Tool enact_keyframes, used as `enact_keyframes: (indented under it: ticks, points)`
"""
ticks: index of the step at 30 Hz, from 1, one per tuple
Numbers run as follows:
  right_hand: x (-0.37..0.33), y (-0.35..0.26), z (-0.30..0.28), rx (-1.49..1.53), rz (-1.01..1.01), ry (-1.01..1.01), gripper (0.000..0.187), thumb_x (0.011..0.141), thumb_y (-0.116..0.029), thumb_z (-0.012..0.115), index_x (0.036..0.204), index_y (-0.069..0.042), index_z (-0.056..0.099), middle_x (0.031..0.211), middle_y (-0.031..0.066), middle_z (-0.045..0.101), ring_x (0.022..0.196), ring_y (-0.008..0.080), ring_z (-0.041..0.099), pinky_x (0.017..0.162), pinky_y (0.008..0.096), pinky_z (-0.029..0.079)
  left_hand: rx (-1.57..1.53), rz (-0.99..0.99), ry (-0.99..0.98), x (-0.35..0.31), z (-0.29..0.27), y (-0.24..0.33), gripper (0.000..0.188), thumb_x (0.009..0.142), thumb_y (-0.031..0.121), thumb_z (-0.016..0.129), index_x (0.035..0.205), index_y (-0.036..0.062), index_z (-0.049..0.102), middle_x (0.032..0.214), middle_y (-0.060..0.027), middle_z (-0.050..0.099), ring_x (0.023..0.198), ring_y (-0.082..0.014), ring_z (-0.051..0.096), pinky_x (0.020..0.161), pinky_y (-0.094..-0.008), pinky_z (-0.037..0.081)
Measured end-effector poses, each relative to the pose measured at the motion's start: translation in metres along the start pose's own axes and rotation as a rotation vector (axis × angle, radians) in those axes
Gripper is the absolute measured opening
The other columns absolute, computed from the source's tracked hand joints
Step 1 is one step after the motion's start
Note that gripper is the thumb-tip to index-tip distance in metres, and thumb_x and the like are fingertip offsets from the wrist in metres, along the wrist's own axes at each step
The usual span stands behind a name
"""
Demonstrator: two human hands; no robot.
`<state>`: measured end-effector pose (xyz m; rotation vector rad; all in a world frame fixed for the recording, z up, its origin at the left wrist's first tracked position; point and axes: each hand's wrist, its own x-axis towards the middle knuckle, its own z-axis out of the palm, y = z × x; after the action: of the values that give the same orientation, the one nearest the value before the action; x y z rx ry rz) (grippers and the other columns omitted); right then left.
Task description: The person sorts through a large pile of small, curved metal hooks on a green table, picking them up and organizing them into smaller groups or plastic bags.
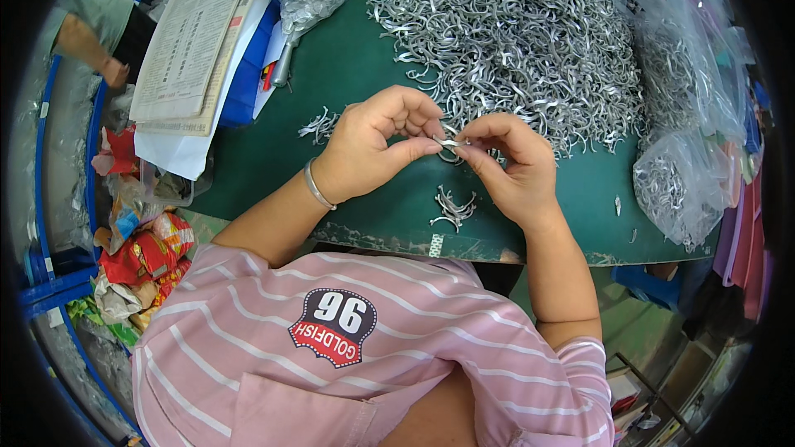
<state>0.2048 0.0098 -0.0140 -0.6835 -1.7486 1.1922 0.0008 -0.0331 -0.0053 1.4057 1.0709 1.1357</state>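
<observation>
Because so small a thing offers little to grip, with the left hand and the right hand each pinching a curved metal piece between thumb and fingers above the green tabletop, we judge a slip the likeliest mishap. Should it spring toward the big heap just beyond, we could hardly tell it from its lookalikes. A careless brush might also send the small cluster over the tabletop's near edge, beside which it lies.

Left hand, right hand, both pinching, close together
</observation>
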Motion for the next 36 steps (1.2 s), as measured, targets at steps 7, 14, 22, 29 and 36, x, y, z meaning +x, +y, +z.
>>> enact_keyframes:
  ticks: [7,14,22,29,36]
  points:
    - [0.0,-0.003,-0.003,-0.092,-0.074,0.05,0.02,0.078,0.006,0.073,0.095,-0.001,0.065,0.09,0.0094,0.068,0.079,0.0162,0.068,0.068,0.0269,0.055,0.168,0.082,0.082,0.0,-0.005,0.003,0.025,0.085,-0.007,0.068,0.108,-0.0011,0.058,0.097,-0.0061,0.064,0.089,-0.0109,0.063,0.08,-0.0244,0.052]
    - [-0.039,-0.026,-0.115,-0.8,-0.185,0.6,0.013,0.084,0.001,0.07,0.096,0.0,0.069,0.091,0.0112,0.068,0.08,0.0175,0.064,0.073,0.0274,0.051,0.597,0.039,0.194,0.004,-0.03,0.014,0.01,0.084,-0.002,0.068,0.093,0.0011,0.066,0.089,-0.0041,0.062,0.076,-0.0104,0.059,0.067,-0.0236,0.049]
    - [-0.105,-0.017,-0.239,-1.392,0.285,0.664,0.014,0.091,-0.011,0.065,0.1,-0.002,0.07,0.104,0.0102,0.068,0.091,0.021,0.064,0.076,0.0303,0.049,0.789,0.277,-0.033,0.015,-0.008,-0.008,0.012,0.081,0.0,0.069,0.092,0.0014,0.065,0.086,-0.0112,0.059,0.078,-0.0272,0.061,0.069,-0.035,0.05]
    - [-0.037,-0.034,-0.083,-0.836,-0.023,0.221,0.01,0.083,0.0,0.068,0.092,-0.001,0.068,0.093,0.0122,0.067,0.086,0.0249,0.064,0.074,0.0329,0.05,0.772,0.188,0.117,0.014,-0.009,-0.015,0.014,0.079,0.002,0.072,0.091,0.0034,0.065,0.089,-0.01,0.058,0.076,-0.0261,0.06,0.07,-0.0356,0.049]
    - [-0.009,-0.015,-0.008,-0.711,-0.147,-0.181,0.013,0.074,-0.004,0.071,0.085,-0.003,0.064,0.082,0.0105,0.059,0.079,0.0309,0.059,0.07,0.0417,0.048,0.763,0.303,-0.133,0.008,-0.001,-0.015,0.023,0.072,0.006,0.079,0.09,0.0029,0.065,0.092,-0.0095,0.058,0.088,-0.0274,0.059,0.075,-0.0358,0.049]
